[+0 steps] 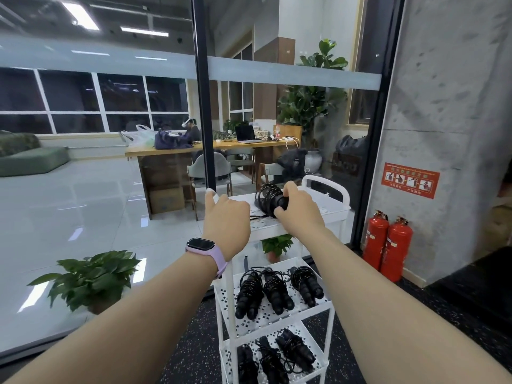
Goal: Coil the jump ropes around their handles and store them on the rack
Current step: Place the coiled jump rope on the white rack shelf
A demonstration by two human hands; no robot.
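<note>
- Fingers of the right hand [297, 206] curl round the handle end of a coiled jump rope [270, 199], holding it on or just above the top shelf [329, 210] of the white rack [339, 189]; can't tell if it's fully resting yet.
- Left hand [227, 217] is relaxed, fingers extended, holding nothing; it hovers at the shelf's left edge, just left of the rope.
- Risk 1: a loose cord tail [259, 216] trails out below the grasping fingers, toward the left hand. Likely to unwind further on release, since nothing visibly locks the coil.
- Risk 2: the tail lies near the shelf's front edge. If it slips over, its weight could drag turns off the handles.
- Risk 3: the rack looks light and narrow. A push from either hand could shift it.
- Rope look: all black, thick ribbed handles side by side, thin cord wound in many loose turns round them, loops standing proud at the end far from the fingers.
- Below the fingers, the middle shelf [277, 317] carries three coiled bundles [273, 289] in a row; the bottom shelf [313, 368] has three more [277, 356]. Judged: storage mostly done.
</note>
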